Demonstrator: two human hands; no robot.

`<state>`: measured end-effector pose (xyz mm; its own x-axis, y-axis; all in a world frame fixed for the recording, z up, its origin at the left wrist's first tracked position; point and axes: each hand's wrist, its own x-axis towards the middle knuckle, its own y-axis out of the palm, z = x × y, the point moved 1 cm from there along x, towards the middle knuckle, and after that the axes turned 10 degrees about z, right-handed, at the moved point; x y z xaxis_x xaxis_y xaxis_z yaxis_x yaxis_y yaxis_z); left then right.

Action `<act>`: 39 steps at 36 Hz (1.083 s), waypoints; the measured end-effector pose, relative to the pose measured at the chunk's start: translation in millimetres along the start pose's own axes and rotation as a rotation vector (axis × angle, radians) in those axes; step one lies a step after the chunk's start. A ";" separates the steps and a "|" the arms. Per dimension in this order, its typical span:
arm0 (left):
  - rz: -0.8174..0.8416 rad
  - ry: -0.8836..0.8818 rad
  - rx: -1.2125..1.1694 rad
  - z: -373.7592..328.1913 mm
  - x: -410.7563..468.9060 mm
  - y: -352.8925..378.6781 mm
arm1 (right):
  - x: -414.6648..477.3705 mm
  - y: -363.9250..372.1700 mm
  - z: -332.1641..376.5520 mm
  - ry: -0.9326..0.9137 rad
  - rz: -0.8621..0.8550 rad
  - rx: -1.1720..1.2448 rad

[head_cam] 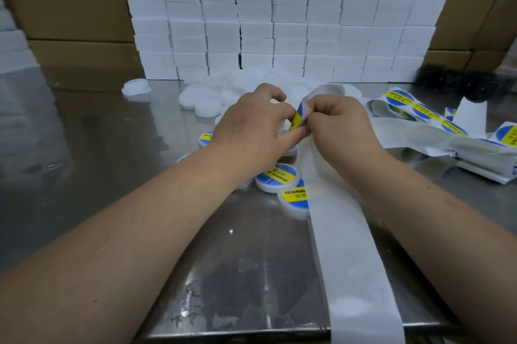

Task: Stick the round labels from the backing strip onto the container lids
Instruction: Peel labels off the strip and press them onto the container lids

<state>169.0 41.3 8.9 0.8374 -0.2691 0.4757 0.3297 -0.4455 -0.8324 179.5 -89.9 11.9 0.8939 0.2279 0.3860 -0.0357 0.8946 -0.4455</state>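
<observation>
Fingers [292, 134] of the left hand [251, 125] pinch a half-peeled label [297, 116] above the labelled lids [277, 177]; the right hand [338, 122] grips the strip [349, 245] just beside it. Best, I think, to peel slowly by the edge, then centre it on a plain lid [201, 101] farther back

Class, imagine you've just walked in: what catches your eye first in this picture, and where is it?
Dead centre, the left hand pinches a blue-and-yellow round label on the white backing strip that the right hand grips. Behind them rises a wall of white boxes; labelled lids sit below the hands.
</observation>
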 end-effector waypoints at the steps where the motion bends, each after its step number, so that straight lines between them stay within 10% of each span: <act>1: 0.002 0.004 0.001 -0.6 -0.2 0.2 | 0.1 -0.3 -0.3 0.003 -0.004 -0.005; 22: -0.320 -0.517 -0.509 24.8 9.0 -14.1 | 3.0 -2.7 0.9 -0.012 -0.106 -0.099; 39: -0.288 -0.388 -0.329 17.3 2.8 -11.0 | 0.9 -4.9 3.1 -0.064 -0.099 -0.118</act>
<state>175.3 60.2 14.5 0.8532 0.2070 0.4788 0.4668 -0.7125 -0.5238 179.0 -92.9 17.0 0.8600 0.1686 0.4817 0.1072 0.8631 -0.4935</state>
